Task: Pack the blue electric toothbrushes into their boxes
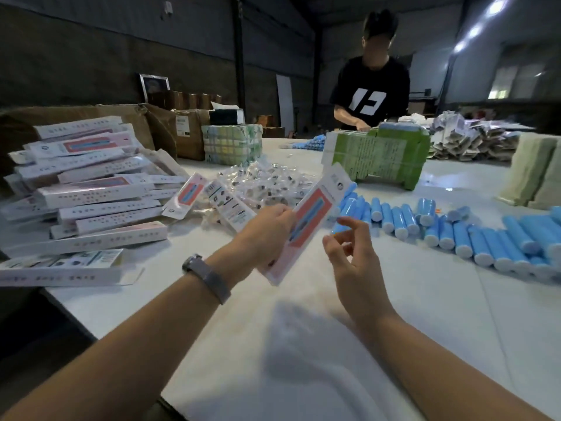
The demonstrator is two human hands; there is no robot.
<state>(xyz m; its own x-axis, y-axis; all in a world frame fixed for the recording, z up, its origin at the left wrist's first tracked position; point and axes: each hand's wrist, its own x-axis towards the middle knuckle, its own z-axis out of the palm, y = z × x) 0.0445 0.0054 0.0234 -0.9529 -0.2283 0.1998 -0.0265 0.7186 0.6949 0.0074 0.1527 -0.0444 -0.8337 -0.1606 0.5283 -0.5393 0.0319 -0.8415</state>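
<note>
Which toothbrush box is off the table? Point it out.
The box gripped in the left hand, held up above the table; the others lie piled at left.

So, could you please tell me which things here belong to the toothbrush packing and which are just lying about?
Part of the job:
- box gripped in the left hand
- right hand, holding nothing
- blue toothbrushes
- pile of boxes

Just lying about:
- green carton
- clear packets
- brown cardboard boxes
</note>
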